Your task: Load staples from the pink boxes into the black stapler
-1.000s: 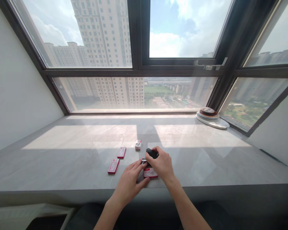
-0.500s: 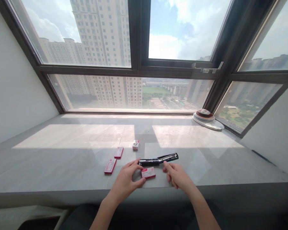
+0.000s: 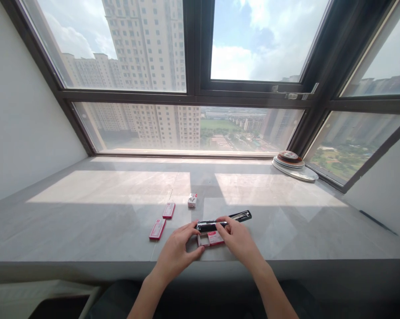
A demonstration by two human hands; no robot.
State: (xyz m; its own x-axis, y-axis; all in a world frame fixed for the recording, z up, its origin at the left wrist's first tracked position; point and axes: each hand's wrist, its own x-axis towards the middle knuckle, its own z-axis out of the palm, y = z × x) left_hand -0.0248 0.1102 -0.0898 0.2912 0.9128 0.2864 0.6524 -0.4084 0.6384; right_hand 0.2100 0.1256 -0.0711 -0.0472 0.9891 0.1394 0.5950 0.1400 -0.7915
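On my feed a black stapler (image 3: pixel 204 226) lies hinged open on the pale counter (image 3: pixel 87 235), near its front edge, with the 2 halves spread roughly in a line and the right half angled away from me. My left grip (image 3: pixel 177 248) is open, thumb well apart from the fingers: the fingertips are at the stapler's left end and the thumb is by the corner of a red-and-white box (image 3: pixel 216 238). That box lies just in front of the stapler, a pale, tray-like part showing at its left. My right grip (image 3: pixel 241 241) has its fingers at the middle of the stapler; I cannot tell whether they are closed on it. To the left lie 2 flat pink boxes (image 3: pixel 157 229), 1 farther back than the other. A small white box (image 3: pixel 192 200) sits behind the stapler, and a stack of plates (image 3: pixel 296 173) stands in the window corner.
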